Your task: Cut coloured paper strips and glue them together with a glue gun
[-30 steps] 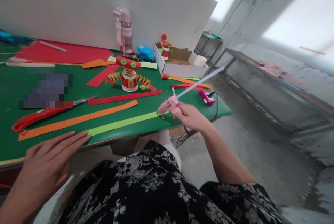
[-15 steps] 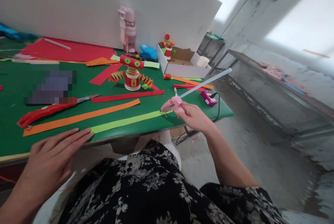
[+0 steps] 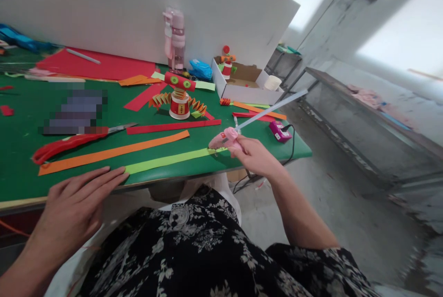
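A light green paper strip (image 3: 166,161) lies along the front of the green table. Fingers stretched out, my left hand (image 3: 81,197) presses flat on the strip's left end. My right hand (image 3: 251,154) is wrapped round a pink glue gun (image 3: 226,139), whose nozzle points left, down at the strip's right part. A long translucent glue stick (image 3: 273,109) sticks out from the gun's back. Just behind the green strip lies an orange strip (image 3: 117,151), with a red strip (image 3: 173,126) farther back. Red-handled scissors (image 3: 71,145) rest left of them.
A paper-cup figure (image 3: 179,105) with folded paper arms stands mid-table. Behind it are a pink bottle (image 3: 177,40) and a white box (image 3: 247,93) holding another figure. A purple plug block (image 3: 280,131) with a black cable sits at the right edge. Red sheets (image 3: 97,65) lie back left.
The glue gun has moved slightly left along the green strip. My left hand stays on the strip's left end. The whole view has shifted a little.
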Demonstrator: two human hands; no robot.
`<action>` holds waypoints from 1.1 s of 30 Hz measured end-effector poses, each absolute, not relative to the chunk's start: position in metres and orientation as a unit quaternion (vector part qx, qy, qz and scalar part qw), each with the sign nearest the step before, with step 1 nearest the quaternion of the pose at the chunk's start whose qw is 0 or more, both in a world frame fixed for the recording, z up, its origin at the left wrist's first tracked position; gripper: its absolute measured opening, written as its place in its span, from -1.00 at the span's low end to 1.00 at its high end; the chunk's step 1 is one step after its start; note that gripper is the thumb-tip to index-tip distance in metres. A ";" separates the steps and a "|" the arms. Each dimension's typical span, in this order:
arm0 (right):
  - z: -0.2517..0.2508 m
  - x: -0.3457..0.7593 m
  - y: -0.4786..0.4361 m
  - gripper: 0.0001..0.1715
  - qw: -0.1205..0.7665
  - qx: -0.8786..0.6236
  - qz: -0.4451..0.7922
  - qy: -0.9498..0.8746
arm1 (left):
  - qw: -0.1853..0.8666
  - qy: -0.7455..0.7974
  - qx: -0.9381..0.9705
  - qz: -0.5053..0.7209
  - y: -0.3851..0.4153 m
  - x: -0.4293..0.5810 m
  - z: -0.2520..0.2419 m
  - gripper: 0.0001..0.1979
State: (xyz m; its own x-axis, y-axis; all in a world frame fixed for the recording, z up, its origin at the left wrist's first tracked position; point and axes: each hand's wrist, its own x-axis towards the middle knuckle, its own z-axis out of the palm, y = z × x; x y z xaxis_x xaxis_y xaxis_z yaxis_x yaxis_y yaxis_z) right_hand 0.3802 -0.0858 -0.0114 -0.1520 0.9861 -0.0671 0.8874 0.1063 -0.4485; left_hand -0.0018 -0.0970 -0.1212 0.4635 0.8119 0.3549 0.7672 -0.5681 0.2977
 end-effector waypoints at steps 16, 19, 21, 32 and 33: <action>-0.011 0.355 -0.084 -0.76 0.113 -0.595 0.219 -0.765 | 0.048 0.482 0.849 0.213 -0.096 -0.001 -0.116 -0.45; -0.011 0.354 -0.082 -0.77 0.112 -0.593 0.202 -0.772 | 0.057 0.483 0.845 0.222 -0.098 0.002 -0.113 -0.47; -0.011 0.353 -0.080 -0.77 0.118 -0.588 0.200 -0.775 | 0.063 0.484 0.843 0.224 -0.100 0.004 -0.111 -0.47; -0.002 0.350 -0.077 -0.69 0.061 -0.581 0.176 -0.792 | 0.056 0.483 0.844 0.229 -0.099 0.004 -0.112 -0.42; -0.001 0.350 -0.077 -0.68 0.060 -0.585 0.175 -0.790 | 0.057 0.483 0.844 0.226 -0.098 0.004 -0.113 -0.40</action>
